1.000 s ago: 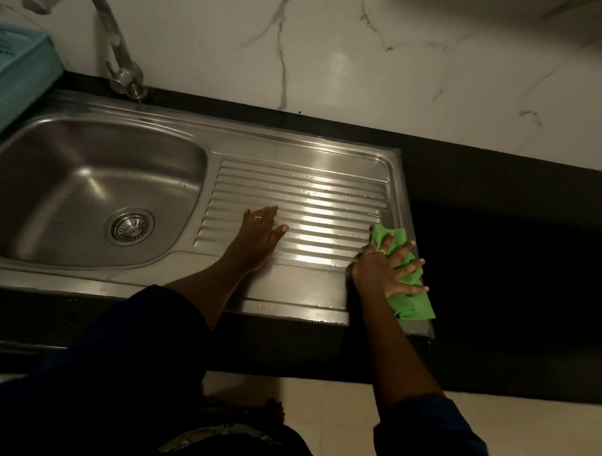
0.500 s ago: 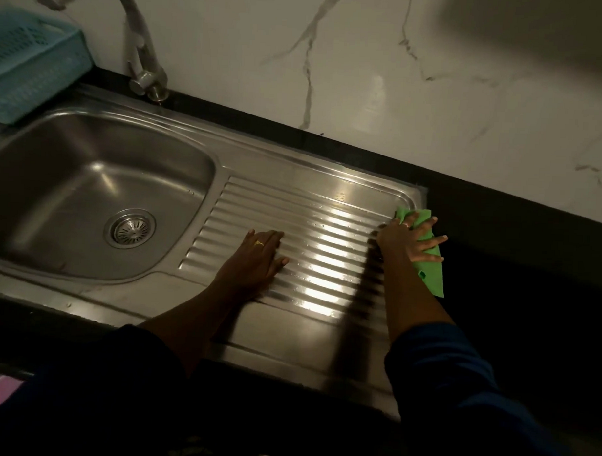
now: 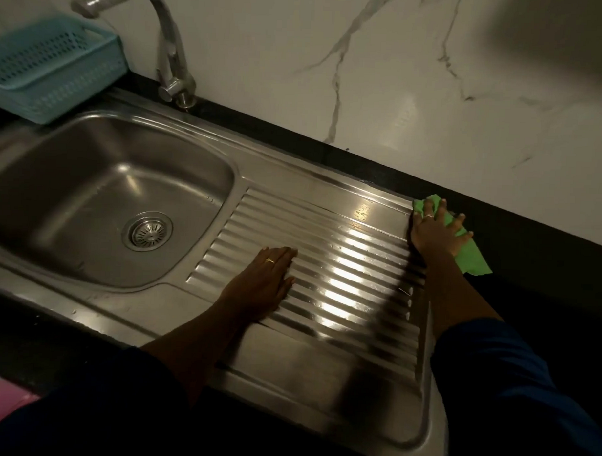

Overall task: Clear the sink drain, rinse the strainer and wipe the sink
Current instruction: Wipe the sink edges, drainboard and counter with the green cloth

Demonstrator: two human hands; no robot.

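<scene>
Since the earlier frames we noted that the right hand (image 3: 436, 234) and the green cloth (image 3: 471, 256) had travelled from the near right edge of the sink (image 3: 294, 180) up along that edge to its far right corner, by the dark counter (image 3: 537, 256). The left hand (image 3: 261, 284) had stayed planted on the ribbed drainboard (image 3: 342, 263), at about the same ribs as before.

We recorded the right hand pressed flat on the cloth, fingers spread apart, palm down, not closed round it. The cloth lay half on the steel rim and half on the counter. Its long axis ran from the far-left tip, peeking past the fingertips, to the near-right end beyond the wrist, so it lay diagonal to the sink's right edge.

The left hand rested flat with fingers together and extended toward the back wall (image 3: 366, 76), holding nothing. A ring showed on one finger.

The strainer (image 3: 147, 232) sat seated in the drain at the bottom of the basin (image 3: 89, 193), well apart from both hands. The tap (image 3: 162, 49) stood at the back behind the basin, its spout reaching left. A light blue perforated basket (image 3: 56, 69) sat at the far left, just beside the sink's back corner. Light glared off the drainboard ribs between the two hands.
</scene>
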